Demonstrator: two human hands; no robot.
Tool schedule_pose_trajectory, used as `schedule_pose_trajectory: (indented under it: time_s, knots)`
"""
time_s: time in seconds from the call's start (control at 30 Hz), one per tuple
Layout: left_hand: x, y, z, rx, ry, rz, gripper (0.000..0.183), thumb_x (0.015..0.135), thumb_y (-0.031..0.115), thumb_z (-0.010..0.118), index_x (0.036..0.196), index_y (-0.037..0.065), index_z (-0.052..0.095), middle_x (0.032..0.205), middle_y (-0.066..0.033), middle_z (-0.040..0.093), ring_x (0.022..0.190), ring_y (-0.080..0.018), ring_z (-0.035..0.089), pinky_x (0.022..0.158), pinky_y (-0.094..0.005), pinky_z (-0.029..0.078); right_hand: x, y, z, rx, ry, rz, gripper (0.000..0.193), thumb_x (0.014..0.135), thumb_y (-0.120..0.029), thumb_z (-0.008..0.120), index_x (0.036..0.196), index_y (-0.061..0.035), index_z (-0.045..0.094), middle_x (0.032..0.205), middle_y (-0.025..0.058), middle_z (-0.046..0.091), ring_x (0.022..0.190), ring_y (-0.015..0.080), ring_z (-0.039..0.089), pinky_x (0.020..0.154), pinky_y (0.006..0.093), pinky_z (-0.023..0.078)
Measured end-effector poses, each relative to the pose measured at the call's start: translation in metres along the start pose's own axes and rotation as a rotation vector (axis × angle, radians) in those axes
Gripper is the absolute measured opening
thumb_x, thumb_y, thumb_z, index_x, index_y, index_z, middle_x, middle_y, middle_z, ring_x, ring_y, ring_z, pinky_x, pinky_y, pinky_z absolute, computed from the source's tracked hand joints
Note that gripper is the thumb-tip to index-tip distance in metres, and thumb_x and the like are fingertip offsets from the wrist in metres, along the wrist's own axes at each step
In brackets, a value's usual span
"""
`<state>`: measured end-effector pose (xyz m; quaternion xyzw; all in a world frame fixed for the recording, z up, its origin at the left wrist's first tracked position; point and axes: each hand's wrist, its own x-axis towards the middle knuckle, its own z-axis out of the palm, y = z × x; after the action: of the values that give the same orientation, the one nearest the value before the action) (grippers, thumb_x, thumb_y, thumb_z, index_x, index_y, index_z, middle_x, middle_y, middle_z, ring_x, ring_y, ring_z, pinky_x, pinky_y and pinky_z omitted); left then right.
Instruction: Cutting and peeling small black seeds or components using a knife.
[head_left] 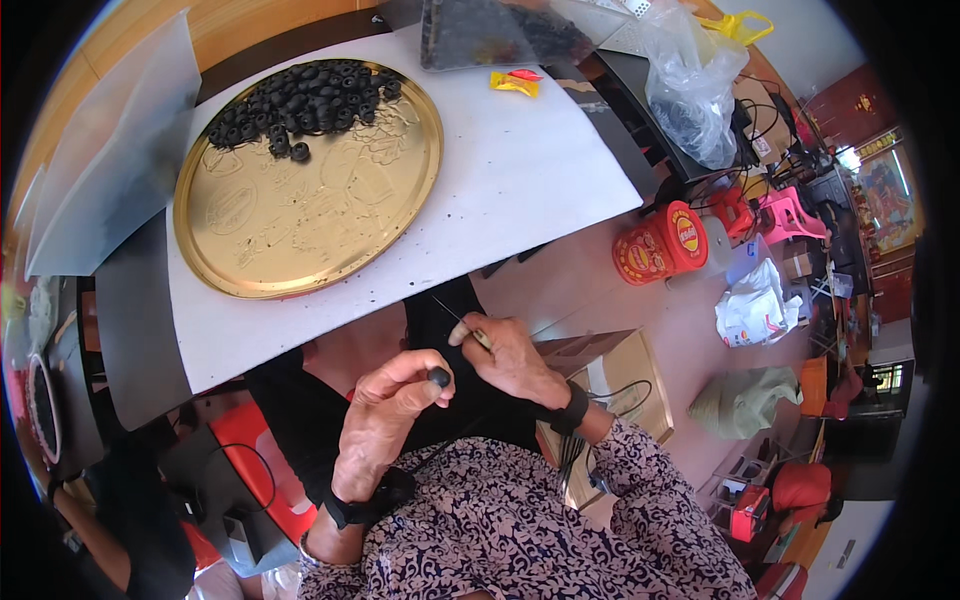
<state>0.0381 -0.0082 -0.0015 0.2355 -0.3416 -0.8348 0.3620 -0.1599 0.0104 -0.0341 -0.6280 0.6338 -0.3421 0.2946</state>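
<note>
Pinching small black piece (438, 377) in left hand (383, 412) — gripping thin pointed tool (484, 341) in right hand (512, 358) — holding both apart above lap (480, 407).

Left fingers (412, 364) partly hide 1 black piece (439, 377).

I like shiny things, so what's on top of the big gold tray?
Small black round pieces are heaped on the gold tray, toward its far side. They cover the surface beneath them, so that part can't be seen.
</note>
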Motion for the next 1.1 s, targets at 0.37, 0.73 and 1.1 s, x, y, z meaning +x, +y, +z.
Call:
schedule_pose_trajectory:
  time_s: [0.37, 0.73, 1.1]
  knots:
    - [-0.01, 0.01, -0.007, -0.066, 0.019, 0.01, 0.018, 0.092, 0.012, 0.062, 0.106, 0.0, 0.063, 0.088, -0.0042, 0.06, 0.081, -0.0112, 0.054, 0.075, -0.0256, 0.043, -0.013, -0.059, 0.009, 0.437, 0.085, -0.127, 0.005, 0.086, -0.001, 0.06, 0.09, 0.0017, 0.059, 0.07, 0.0044, 0.063, 0.056, 0.0041, 0.053, 0.05, 0.021, 0.042]
    - [-0.014, 0.052, 0.003, 0.049, 0.193, 0.173, 0.035, 0.091, 0.003, 0.055, 0.126, 0.001, 0.051, 0.088, -0.0005, 0.056, 0.08, -0.0091, 0.054, 0.076, -0.0205, 0.043, 0.034, -0.114, -0.007, 0.267, -0.174, -0.24, 0.017, 0.091, -0.015, 0.064, 0.1, -0.0004, 0.061, 0.072, 0.006, 0.06, 0.06, 0.0079, 0.052, 0.054, 0.025, 0.044]
    - [-0.018, 0.052, -0.027, -0.186, 0.251, 0.329, 0.04, 0.095, 0.005, 0.047, 0.133, -0.001, 0.039, 0.118, -0.0202, 0.061, 0.102, -0.0197, 0.057, 0.091, -0.0328, 0.046, 0.219, -0.257, -0.002, 0.489, -0.405, -0.339, 0.025, 0.094, -0.028, 0.058, 0.085, -0.004, 0.06, 0.066, -0.002, 0.052, 0.051, 0.003, 0.044, 0.044, 0.0209, 0.037]
